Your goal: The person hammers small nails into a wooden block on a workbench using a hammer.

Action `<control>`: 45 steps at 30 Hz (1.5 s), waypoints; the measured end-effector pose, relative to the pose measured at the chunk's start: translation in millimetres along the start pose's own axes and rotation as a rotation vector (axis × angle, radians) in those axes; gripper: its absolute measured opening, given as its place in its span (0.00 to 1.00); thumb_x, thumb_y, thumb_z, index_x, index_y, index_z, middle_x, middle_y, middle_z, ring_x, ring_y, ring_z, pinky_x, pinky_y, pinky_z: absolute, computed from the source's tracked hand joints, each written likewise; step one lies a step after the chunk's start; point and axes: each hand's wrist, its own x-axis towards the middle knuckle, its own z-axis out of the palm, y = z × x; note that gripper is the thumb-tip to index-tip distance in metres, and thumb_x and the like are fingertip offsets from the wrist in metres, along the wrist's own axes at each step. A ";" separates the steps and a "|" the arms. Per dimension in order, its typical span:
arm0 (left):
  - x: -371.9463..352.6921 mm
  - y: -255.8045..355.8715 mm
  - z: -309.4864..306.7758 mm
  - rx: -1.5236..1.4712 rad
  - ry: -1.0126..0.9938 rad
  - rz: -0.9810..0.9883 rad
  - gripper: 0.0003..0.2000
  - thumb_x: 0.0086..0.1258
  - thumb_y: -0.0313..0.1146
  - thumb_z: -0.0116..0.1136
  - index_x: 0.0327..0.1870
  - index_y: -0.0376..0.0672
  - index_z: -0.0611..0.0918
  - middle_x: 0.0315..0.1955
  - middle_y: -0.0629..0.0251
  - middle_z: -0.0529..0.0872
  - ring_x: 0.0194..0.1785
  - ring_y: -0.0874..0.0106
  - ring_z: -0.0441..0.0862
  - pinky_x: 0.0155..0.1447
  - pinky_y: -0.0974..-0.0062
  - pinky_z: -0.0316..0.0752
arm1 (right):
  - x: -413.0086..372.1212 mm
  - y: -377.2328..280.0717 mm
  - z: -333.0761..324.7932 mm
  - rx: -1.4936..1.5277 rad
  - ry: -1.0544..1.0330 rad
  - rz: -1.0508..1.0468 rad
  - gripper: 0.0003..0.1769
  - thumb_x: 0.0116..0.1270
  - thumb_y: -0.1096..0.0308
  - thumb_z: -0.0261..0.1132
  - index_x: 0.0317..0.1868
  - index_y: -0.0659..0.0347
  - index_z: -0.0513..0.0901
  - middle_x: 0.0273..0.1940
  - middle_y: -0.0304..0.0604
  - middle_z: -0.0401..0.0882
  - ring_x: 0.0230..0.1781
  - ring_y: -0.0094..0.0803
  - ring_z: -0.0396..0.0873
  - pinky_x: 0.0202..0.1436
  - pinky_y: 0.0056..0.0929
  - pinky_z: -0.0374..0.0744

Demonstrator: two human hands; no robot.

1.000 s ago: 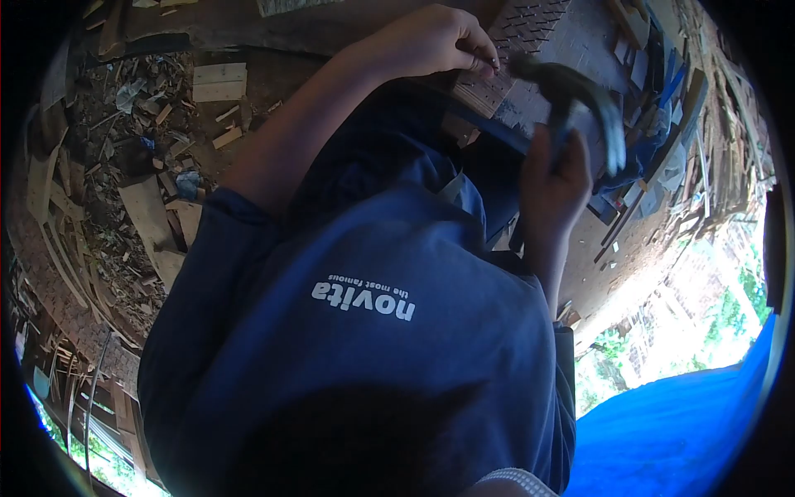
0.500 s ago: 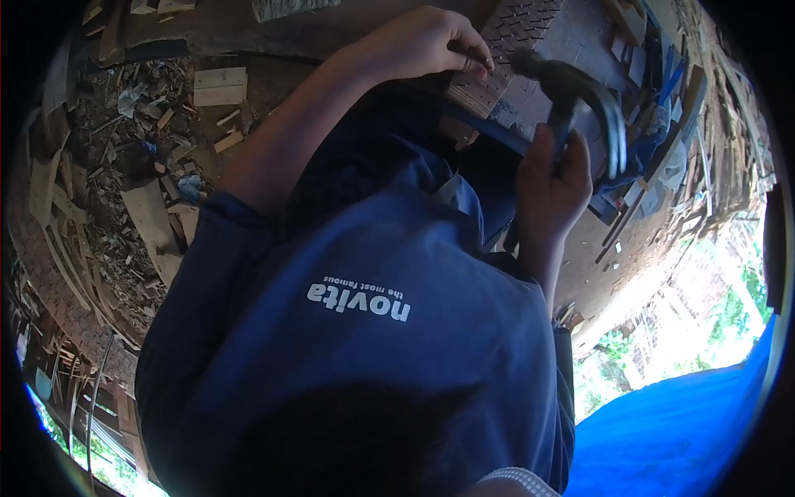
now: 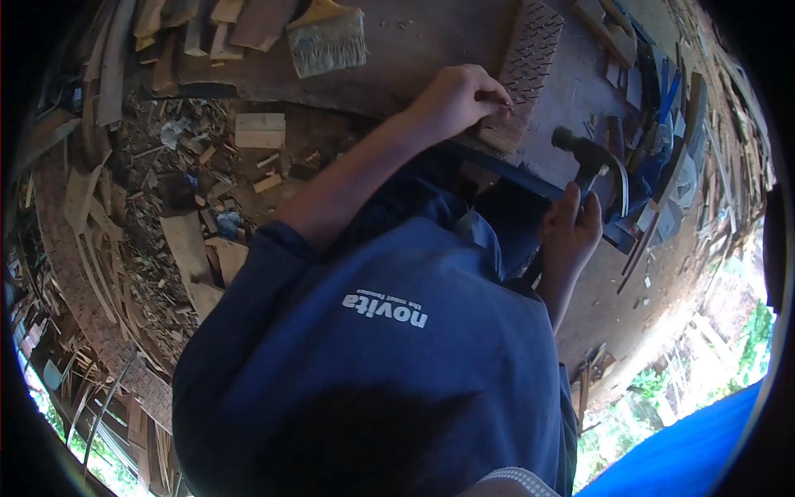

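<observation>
My left hand (image 3: pixel 455 101) is closed in a pinch at the near end of a wooden block (image 3: pixel 502 132). What its fingertips hold is too small to make out. Rows of thin nails (image 3: pixel 532 62) stick up from the block's upper face. To the right, my right hand (image 3: pixel 571 230) is wrapped around the handle of a claw hammer (image 3: pixel 590 156). The hammer's head is raised beside the block, apart from it, with its curved claw pointing right.
The block rests on a brown worktable (image 3: pixel 431 45). A wide paintbrush (image 3: pixel 328 43) lies at the back, near several wood offcuts (image 3: pixel 219 29). Wood scraps (image 3: pixel 261 130) litter the ground at left. At right are a wooden hand plane (image 3: pixel 609 33) and blue plastic (image 3: pixel 639 178).
The view has shifted, bringing the paintbrush and more of the worktable into sight. The hammer has moved back from the block, toward my body. My left hand stays pinched at the block's near end.
</observation>
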 end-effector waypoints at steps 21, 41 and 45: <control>111.6 -47.8 -64.8 0.915 0.116 0.057 0.06 0.71 0.31 0.61 0.43 0.40 0.81 0.42 0.54 0.84 0.46 0.54 0.84 0.49 0.58 0.78 | 3.1 66.4 -29.3 -0.460 0.040 -0.142 0.21 0.75 0.54 0.63 0.47 0.69 0.77 0.24 0.44 0.74 0.25 0.28 0.72 0.30 0.29 0.71; 34.0 92.5 -9.3 0.632 -0.378 -0.126 0.11 0.70 0.34 0.61 0.43 0.43 0.72 0.36 0.56 0.89 0.43 0.57 0.88 0.44 0.60 0.80 | -1.4 44.0 -34.0 -0.386 -0.082 0.037 0.28 0.74 0.52 0.61 0.59 0.73 0.75 0.45 0.68 0.82 0.48 0.57 0.83 0.51 0.40 0.78; 36.8 90.7 -2.9 0.729 -0.404 -0.131 0.10 0.69 0.31 0.61 0.44 0.42 0.71 0.35 0.55 0.89 0.42 0.56 0.88 0.44 0.60 0.81 | -0.1 52.3 -31.7 -0.368 -0.005 -0.110 0.17 0.75 0.58 0.62 0.43 0.66 0.73 0.27 0.63 0.77 0.27 0.58 0.78 0.34 0.40 0.76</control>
